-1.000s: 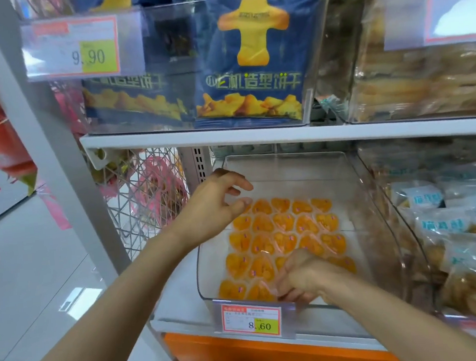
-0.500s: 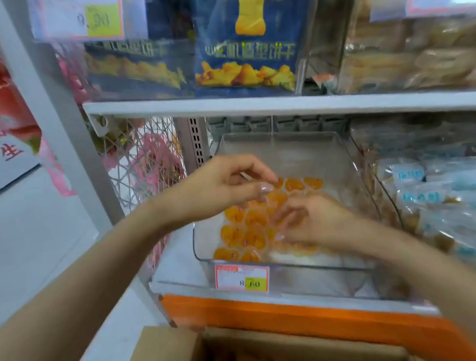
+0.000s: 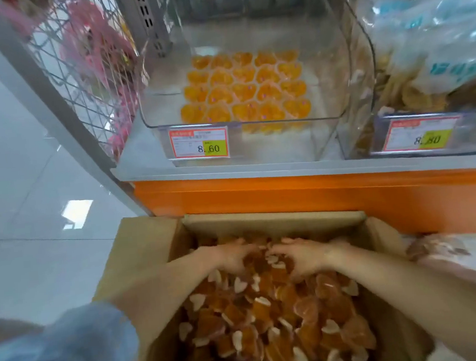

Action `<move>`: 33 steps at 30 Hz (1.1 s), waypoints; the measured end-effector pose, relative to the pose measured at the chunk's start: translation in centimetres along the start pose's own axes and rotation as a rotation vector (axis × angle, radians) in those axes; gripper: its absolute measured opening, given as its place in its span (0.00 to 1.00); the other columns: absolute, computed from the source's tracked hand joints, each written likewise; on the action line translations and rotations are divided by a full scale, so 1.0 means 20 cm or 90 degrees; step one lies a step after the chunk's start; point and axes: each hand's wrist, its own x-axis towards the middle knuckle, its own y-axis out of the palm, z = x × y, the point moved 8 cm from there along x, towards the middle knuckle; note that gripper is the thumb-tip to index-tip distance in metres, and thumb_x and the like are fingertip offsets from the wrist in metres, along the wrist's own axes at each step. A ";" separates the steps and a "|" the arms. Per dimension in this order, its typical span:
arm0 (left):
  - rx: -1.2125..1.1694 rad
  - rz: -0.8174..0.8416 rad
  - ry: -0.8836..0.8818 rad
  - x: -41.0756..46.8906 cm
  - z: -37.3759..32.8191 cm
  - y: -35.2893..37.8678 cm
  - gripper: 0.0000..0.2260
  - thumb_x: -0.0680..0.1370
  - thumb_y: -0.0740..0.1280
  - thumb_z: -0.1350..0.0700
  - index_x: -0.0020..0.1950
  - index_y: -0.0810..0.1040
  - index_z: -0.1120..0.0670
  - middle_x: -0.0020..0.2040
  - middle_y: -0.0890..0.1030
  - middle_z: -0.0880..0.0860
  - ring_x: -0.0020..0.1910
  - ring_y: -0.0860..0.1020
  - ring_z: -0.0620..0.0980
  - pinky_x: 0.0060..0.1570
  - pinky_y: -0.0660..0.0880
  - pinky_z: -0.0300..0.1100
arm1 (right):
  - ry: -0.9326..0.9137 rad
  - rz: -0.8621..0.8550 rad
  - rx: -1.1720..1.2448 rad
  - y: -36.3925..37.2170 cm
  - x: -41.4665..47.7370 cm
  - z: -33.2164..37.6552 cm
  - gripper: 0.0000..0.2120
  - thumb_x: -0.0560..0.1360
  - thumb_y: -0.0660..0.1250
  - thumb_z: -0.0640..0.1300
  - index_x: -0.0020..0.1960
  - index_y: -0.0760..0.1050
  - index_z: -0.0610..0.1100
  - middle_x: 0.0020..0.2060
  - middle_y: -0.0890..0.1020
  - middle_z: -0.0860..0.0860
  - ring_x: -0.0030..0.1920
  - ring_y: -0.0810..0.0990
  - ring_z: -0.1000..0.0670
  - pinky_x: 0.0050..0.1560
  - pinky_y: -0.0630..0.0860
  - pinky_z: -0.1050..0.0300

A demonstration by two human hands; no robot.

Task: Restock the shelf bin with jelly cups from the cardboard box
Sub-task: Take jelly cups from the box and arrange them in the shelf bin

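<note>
Loose heart-shaped orange jelly cups fill an open cardboard box standing below the shelf. The left hand and right hand are sunk side by side into the far end of the heap, fingers curled down among the cups; motion blur hides whether either grips any. Above, the clear shelf bin holds a flat layer of arranged cups behind a price tag marked 8.60. A blue sleeve covers the left upper arm.
</note>
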 end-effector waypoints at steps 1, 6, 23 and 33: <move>0.000 0.010 -0.032 0.04 0.00 0.06 0.33 0.75 0.68 0.46 0.75 0.54 0.45 0.75 0.54 0.52 0.74 0.56 0.57 0.69 0.60 0.52 | 0.023 0.002 -0.023 0.06 0.05 -0.07 0.35 0.72 0.69 0.57 0.74 0.55 0.62 0.75 0.57 0.51 0.74 0.58 0.42 0.72 0.60 0.44; -0.015 0.039 -0.109 0.22 0.09 0.37 0.37 0.74 0.68 0.42 0.76 0.49 0.41 0.76 0.35 0.53 0.75 0.50 0.61 0.72 0.57 0.56 | 0.049 0.019 -0.142 0.30 0.17 -0.23 0.44 0.69 0.72 0.58 0.76 0.49 0.60 0.76 0.48 0.49 0.76 0.44 0.39 0.71 0.53 0.36; -0.137 -0.070 -0.113 0.33 0.16 0.57 0.48 0.66 0.75 0.45 0.75 0.45 0.45 0.76 0.39 0.55 0.75 0.46 0.63 0.72 0.57 0.58 | 0.082 -0.082 -0.131 0.42 0.23 -0.22 0.42 0.68 0.72 0.55 0.74 0.53 0.58 0.75 0.48 0.48 0.74 0.51 0.39 0.69 0.62 0.40; -0.141 -0.165 -0.102 0.29 0.08 0.53 0.42 0.71 0.72 0.50 0.76 0.47 0.46 0.76 0.42 0.55 0.73 0.51 0.64 0.71 0.55 0.54 | 0.061 -0.106 0.010 0.37 0.20 -0.20 0.33 0.69 0.71 0.52 0.69 0.60 0.60 0.73 0.53 0.49 0.74 0.53 0.40 0.67 0.66 0.44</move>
